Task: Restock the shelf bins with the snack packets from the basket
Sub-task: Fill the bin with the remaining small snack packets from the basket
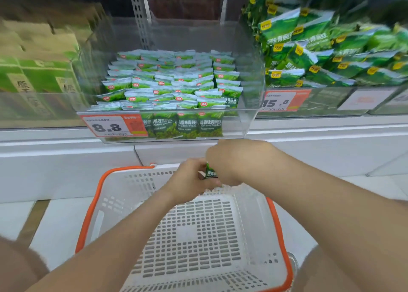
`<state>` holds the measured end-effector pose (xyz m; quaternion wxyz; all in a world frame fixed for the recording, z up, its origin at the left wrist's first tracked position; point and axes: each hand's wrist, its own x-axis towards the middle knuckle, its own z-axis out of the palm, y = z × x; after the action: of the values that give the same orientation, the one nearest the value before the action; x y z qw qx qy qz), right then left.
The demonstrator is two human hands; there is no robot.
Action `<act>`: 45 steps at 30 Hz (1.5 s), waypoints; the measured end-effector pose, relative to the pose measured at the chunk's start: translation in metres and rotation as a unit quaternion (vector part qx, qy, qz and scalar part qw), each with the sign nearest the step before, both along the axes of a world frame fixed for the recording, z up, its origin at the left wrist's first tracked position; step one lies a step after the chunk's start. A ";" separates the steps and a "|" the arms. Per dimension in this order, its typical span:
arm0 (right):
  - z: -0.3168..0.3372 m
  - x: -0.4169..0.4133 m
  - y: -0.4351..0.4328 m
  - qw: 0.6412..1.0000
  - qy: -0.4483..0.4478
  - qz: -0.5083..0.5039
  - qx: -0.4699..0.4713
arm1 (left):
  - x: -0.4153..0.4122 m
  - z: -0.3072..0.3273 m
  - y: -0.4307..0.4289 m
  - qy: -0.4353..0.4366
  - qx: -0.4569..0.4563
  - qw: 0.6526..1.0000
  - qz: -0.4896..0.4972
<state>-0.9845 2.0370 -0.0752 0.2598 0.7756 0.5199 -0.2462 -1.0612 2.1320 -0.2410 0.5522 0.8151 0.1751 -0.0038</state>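
White metal shelf (66, 150) runs across my feed, carrying three clear plastic bins side by side. Below it, nearest the camera, sits one white slotted basket (92, 203) with an orange rim; I see its perforated floor and walls.

From here, the middle bin (249, 119) holds rows of small green-and-white pea packets (167, 86), packed too tightly for me to count, with at least three standing upright against the front wall. In the right bin (320, 110) is a loose heap of larger green packets (309, 55) with yellow logos, again too many to count. Behind the left bin (44, 106) wall I make out one green-and-brown cardboard box (37, 71), blurred.

Two orange price tags are readable: one marked 8.8 (110, 127) on the middle bin's front, one marked 15.8 (282, 102) on the right bin's.

Both hands meet over the basket's far edge, just below the middle bin. Between them is one small green snack packet (210, 171): the right hand (229, 159) has its fingers curled round it, and the left hand (189, 179) pinches its near side with thumb and fingers.
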 end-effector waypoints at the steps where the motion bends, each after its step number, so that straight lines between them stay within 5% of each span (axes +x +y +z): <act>1: 0.004 0.004 -0.005 0.999 -0.007 -0.013 0.033 | 0.000 0.020 -0.002 -0.021 -0.012 1.000 0.007; 10: 0.068 0.027 -0.033 0.947 0.041 -0.083 0.309 | -0.021 0.142 -0.004 -0.108 0.005 0.994 0.006; 16: 0.080 0.025 -0.033 0.886 0.164 -0.078 0.427 | -0.030 0.186 0.006 -0.080 0.026 0.995 0.046; 23: 0.087 0.041 -0.032 0.857 0.284 -0.072 0.425 | -0.028 0.204 0.006 -0.096 0.170 0.981 0.011; 26: 0.089 0.052 -0.027 0.840 0.237 -0.062 0.484 | -0.020 0.212 0.015 -0.136 0.235 0.962 0.020; 29: 0.088 0.068 -0.018 0.811 0.021 -0.061 0.582 | -0.012 0.217 0.039 -0.145 0.325 0.933 0.060; 31: 0.090 0.079 -0.013 0.818 -0.085 -0.062 0.565 | -0.008 0.213 0.059 -0.155 0.318 0.931 0.091; 36: 0.080 0.080 0.020 0.910 -0.244 0.007 0.336 | 0.002 0.196 0.083 -0.111 0.377 0.917 0.073; 45: 0.067 0.077 0.060 0.965 -0.175 -0.046 0.188 | 0.010 0.185 0.094 -0.056 0.432 0.896 -0.082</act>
<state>-0.9077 2.0972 -0.0082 0.1844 0.8645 0.4672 -0.0163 -1.0513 2.2258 -0.0557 0.1520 0.9838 0.0611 0.0725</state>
